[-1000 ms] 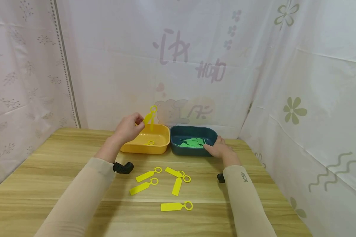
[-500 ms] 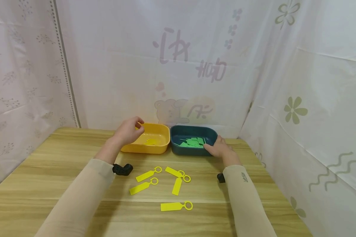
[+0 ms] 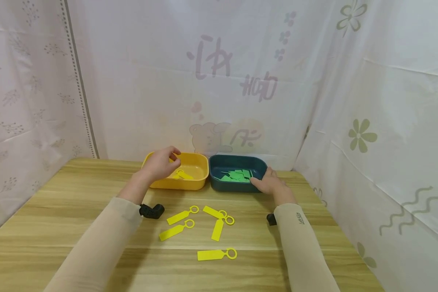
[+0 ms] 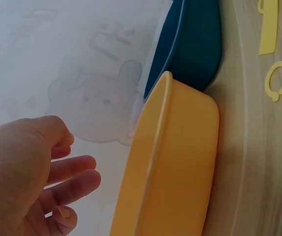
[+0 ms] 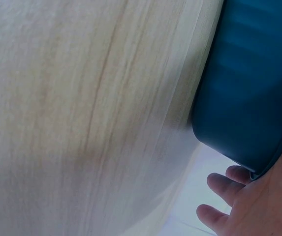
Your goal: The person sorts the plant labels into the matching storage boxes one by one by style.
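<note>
In the head view my left hand [image 3: 162, 164] hovers over the left part of a yellow plastic box [image 3: 182, 184]. Its fingers are loosely bent, and the left wrist view shows nothing between them. Yellow tags with ring ends [image 3: 182, 174] lie inside that box, partly hidden by the hand. My right hand [image 3: 271, 184] holds the right end of a dark teal box [image 3: 233, 186], thumb over the front rim and fingers at the outer side. Green flat pieces [image 3: 237, 175] lie in a heap inside the teal box.
Several yellow tags lie on the wooden table [image 3: 138, 259] before the boxes, one [image 3: 210, 254] nearest me. Two of them [image 3: 217, 230] overlap at their rings. The boxes stand side by side near a printed white curtain [image 3: 138, 81] at the back; another curtain hangs on the right.
A yellow tag pinched in my left hand one second ago has been let go and now lies in the yellow box. The right hand has stayed at the teal box.
</note>
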Demonstrator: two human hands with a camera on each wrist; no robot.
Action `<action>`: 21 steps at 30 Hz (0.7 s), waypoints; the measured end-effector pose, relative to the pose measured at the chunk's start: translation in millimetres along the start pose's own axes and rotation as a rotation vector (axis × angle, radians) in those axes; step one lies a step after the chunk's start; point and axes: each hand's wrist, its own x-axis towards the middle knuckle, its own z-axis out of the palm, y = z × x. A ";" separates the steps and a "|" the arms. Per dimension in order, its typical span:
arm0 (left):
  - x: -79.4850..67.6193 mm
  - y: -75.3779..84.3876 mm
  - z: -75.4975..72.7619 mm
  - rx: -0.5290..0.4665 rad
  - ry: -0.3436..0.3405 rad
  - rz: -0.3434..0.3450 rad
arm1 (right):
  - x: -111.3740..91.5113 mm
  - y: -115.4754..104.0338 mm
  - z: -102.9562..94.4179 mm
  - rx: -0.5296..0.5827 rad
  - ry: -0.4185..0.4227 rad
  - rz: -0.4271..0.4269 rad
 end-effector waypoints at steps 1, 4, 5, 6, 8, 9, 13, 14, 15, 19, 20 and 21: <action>0.0 0.2 1.1 0.006 -0.009 0.006 | 0.2 -0.2 -0.2 -0.003 -0.002 0.002; -1.2 2.3 4.9 0.022 -0.036 0.026 | -0.6 -1.2 -1.3 -0.005 -0.006 0.007; -1.3 3.1 6.5 0.033 -0.042 0.036 | -1.2 -1.6 -1.6 -0.003 -0.007 0.006; -1.2 4.0 8.5 0.043 -0.048 0.048 | -1.7 -2.0 -1.9 -0.001 -0.007 0.005; -1.4 6.7 12.3 0.057 -0.060 0.066 | -2.4 -2.5 -2.1 0.005 -0.004 0.005; -1.3 8.1 14.4 0.059 -0.068 0.074 | -2.4 -2.6 -2.1 0.007 -0.002 0.005; -0.7 15.8 24.2 0.061 -0.104 0.133 | -1.3 -2.0 -1.3 0.007 0.001 0.006; -0.9 18.6 26.7 0.059 -0.114 0.148 | -1.2 -2.0 -1.0 0.007 0.001 0.007; -1.3 21.5 29.2 0.058 -0.123 0.164 | -1.2 -2.0 -0.9 0.007 -0.001 0.006; -5.5 36.4 38.7 0.066 -0.169 0.218 | -2.6 -2.9 -1.6 0.015 -0.005 0.006; -6.5 40.0 41.3 0.076 -0.181 0.236 | -2.5 -3.0 -1.9 0.016 -0.006 0.005; -7.6 43.5 43.9 0.083 -0.194 0.253 | -2.3 -3.0 -2.1 0.018 -0.006 0.004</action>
